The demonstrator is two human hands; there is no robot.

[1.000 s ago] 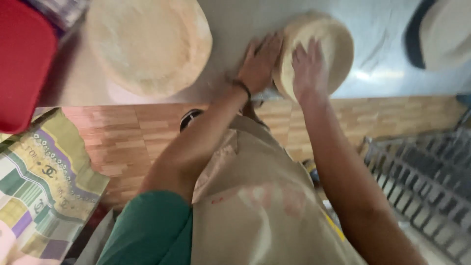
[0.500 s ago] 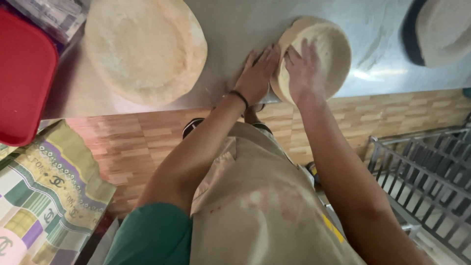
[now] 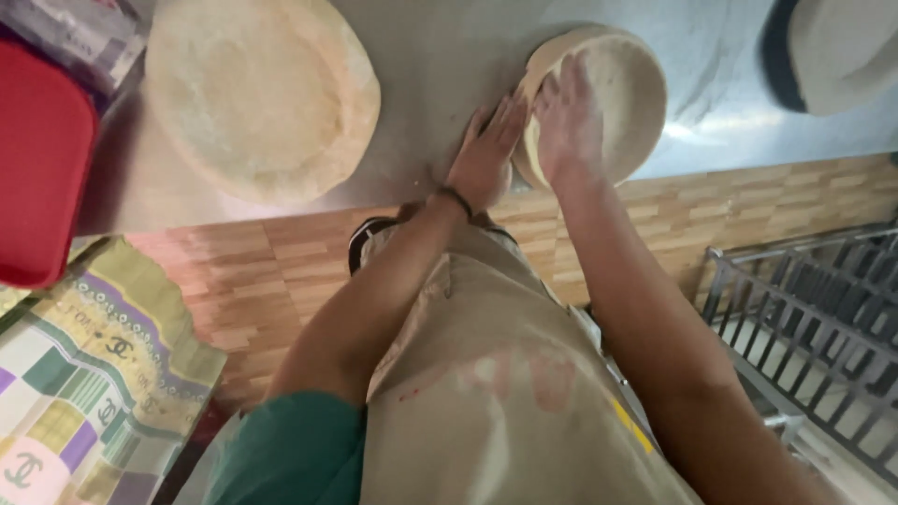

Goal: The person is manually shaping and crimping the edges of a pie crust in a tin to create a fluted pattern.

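A round, flat piece of pale dough (image 3: 617,93) lies near the front edge of a steel worktop (image 3: 449,56). My right hand (image 3: 569,122) presses flat on its left part, fingers spread. Touching the dough's left rim, my left hand (image 3: 485,154) lies flat on the steel beside it, a dark band on the wrist. Neither hand grips anything. A larger stack of flat dough rounds (image 3: 262,93) sits further left on the same worktop.
A red tray (image 3: 37,159) is at the left edge and a pale dish (image 3: 842,51) at the top right. A patterned cloth (image 3: 84,393) lies lower left, a metal wire rack (image 3: 814,327) lower right. My beige apron (image 3: 505,393) fills the foreground.
Both hands stay on the small dough round; they have shifted slightly left along it, and the view has moved a little closer and lower.
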